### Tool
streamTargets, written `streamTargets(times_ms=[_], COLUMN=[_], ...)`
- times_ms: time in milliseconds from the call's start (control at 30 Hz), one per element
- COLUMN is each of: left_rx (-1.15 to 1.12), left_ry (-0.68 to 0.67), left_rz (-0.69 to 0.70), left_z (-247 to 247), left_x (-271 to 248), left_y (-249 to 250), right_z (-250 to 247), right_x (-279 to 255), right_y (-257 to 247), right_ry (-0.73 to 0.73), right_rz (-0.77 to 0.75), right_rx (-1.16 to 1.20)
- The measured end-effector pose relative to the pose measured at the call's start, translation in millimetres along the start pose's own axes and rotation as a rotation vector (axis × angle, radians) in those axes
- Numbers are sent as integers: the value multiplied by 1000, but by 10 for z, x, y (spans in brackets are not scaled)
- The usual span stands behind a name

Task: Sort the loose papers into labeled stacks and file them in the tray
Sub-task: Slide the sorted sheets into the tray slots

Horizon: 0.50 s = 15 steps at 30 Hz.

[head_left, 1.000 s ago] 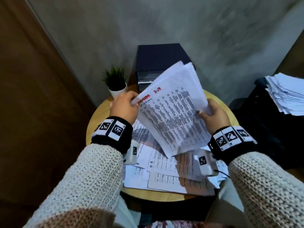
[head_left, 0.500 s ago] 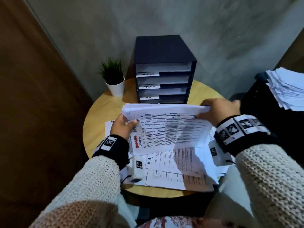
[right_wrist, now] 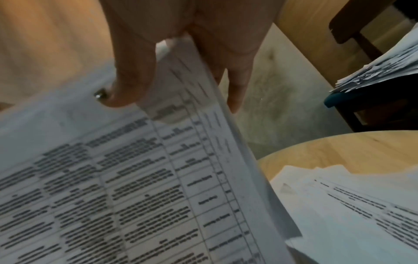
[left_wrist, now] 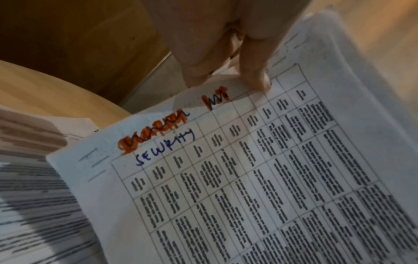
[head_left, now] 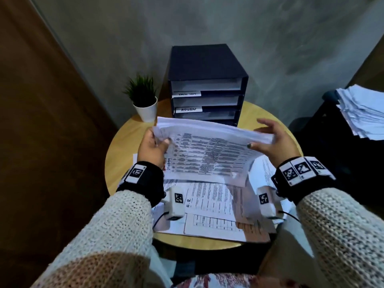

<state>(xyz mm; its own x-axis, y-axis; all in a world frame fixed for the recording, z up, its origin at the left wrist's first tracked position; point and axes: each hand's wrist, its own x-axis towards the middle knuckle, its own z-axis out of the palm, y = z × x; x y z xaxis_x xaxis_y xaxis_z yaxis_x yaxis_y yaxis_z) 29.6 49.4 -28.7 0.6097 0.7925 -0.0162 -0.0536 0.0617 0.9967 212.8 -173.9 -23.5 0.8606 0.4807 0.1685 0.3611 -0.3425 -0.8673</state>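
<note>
We find one sheaf held in the air just in front of the tray, its far edge screening the tray's lowest slot; the left hand pinches its left end, and the right hand grips its right end, thumb on top and other fingers partly spread. Three slots show above the sheaf, two with white labels, one reading ADMIN. Left of the tray stands one plant; loose papers cover the table nearer us than the tray, and one pile lies well right.
</note>
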Motion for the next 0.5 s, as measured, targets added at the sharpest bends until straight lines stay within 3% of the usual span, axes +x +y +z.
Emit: streamTargets(times_ms=[133,333,500], left_rx=[32,21,113], left_ry=[50,47,12], left_rz=[55,-34,-133], left_z=[-25,18,-30], left_x=[41,-109,-149], left_y=[90,-46,-280], right_z=[-26,136,274], right_x=[3,-129,-260], right_y=[-20,32,171], right_ry=[35,172,97], right_rz=[65,128,213], right_rx=[204,85,211])
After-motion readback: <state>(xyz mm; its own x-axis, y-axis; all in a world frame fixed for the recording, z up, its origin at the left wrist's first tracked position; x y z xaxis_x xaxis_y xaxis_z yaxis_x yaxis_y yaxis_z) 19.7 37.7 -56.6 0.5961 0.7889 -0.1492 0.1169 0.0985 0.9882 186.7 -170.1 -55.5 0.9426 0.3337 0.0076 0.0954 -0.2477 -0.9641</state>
